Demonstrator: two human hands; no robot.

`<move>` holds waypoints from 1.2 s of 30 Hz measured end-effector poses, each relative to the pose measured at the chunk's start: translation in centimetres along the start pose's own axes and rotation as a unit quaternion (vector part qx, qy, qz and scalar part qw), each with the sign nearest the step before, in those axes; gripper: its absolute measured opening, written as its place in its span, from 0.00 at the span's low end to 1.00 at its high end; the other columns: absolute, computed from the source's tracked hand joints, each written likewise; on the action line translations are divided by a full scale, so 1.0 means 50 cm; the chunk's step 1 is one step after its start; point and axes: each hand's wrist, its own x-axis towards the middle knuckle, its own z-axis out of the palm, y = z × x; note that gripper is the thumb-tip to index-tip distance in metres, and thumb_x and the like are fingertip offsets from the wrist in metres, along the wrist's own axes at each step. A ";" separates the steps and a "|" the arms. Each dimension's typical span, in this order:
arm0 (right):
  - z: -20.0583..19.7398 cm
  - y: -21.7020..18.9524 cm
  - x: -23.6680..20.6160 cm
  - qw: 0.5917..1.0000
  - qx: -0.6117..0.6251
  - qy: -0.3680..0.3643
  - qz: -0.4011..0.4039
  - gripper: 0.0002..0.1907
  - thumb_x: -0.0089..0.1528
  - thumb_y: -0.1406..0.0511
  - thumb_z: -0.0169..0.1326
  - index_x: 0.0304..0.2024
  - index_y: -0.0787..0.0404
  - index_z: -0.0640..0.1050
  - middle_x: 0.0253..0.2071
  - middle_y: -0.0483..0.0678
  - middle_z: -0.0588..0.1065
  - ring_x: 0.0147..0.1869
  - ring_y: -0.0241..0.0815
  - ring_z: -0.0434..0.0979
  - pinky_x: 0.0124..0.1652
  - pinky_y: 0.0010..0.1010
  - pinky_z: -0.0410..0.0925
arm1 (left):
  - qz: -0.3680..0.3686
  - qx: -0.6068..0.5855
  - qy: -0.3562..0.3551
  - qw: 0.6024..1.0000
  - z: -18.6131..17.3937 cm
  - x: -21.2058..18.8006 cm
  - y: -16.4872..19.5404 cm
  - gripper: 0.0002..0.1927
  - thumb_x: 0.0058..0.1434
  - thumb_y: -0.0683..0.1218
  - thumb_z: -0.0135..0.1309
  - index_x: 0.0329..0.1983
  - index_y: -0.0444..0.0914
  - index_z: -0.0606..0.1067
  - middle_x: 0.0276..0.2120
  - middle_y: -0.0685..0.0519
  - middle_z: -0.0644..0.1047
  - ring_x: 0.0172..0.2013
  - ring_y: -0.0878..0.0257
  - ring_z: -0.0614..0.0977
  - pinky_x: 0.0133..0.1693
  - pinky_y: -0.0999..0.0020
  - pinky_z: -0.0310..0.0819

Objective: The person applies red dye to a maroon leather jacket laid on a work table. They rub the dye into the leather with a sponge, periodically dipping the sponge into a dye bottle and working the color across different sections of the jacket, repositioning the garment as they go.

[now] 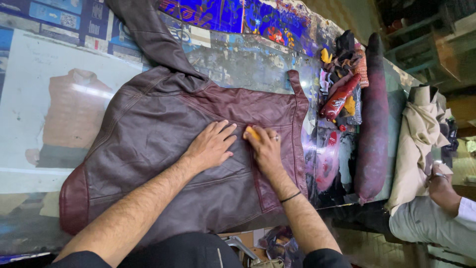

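Both bare forearms reach forward from the bottom edge, converging. Left hand (pixel 212 145) lies flat, palm down, fingers spread slightly and pointing toward the right hand. Right hand (pixel 265 145) palm down, fingers curled and pinched together, ring on one finger, dark band around the wrist.

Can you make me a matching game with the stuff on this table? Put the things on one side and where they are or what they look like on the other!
Things:
1. jacket
2. left hand
3. right hand
4. red bottle

Clues:
A. presses a small yellow piece
B. lies among scraps beside the jacket
C. dark maroon leather, spread out
D. flat on the leather, fingers spread

Pairs: 1-C, 2-D, 3-A, 4-B
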 end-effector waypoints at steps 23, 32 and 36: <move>-0.031 -0.103 -0.061 0.975 0.086 0.097 0.181 0.14 0.59 0.65 0.63 0.48 0.53 0.82 0.46 0.49 0.76 0.47 0.51 0.73 0.46 0.43 0.65 | -0.018 0.051 -0.043 0.998 0.005 -0.052 -0.025 0.37 0.55 0.63 0.59 0.63 0.36 0.72 0.68 0.46 0.66 0.70 0.49 0.59 0.69 0.47 0.46; 0.059 -0.113 -0.007 0.962 0.096 0.163 0.196 0.14 0.58 0.71 0.63 0.45 0.55 0.81 0.40 0.49 0.75 0.42 0.51 0.71 0.41 0.41 0.66 | -0.039 0.047 -0.064 0.996 -0.001 -0.070 -0.033 0.42 0.54 0.64 0.59 0.67 0.38 0.68 0.70 0.48 0.61 0.72 0.51 0.54 0.69 0.45 0.43; 0.051 -0.119 0.022 0.947 0.081 0.161 0.267 0.12 0.60 0.72 0.64 0.44 0.54 0.81 0.37 0.45 0.75 0.41 0.49 0.71 0.42 0.40 0.66 | -0.038 0.038 -0.046 0.998 0.001 -0.071 -0.032 0.43 0.54 0.65 0.58 0.67 0.37 0.68 0.70 0.48 0.62 0.72 0.51 0.54 0.70 0.45 0.42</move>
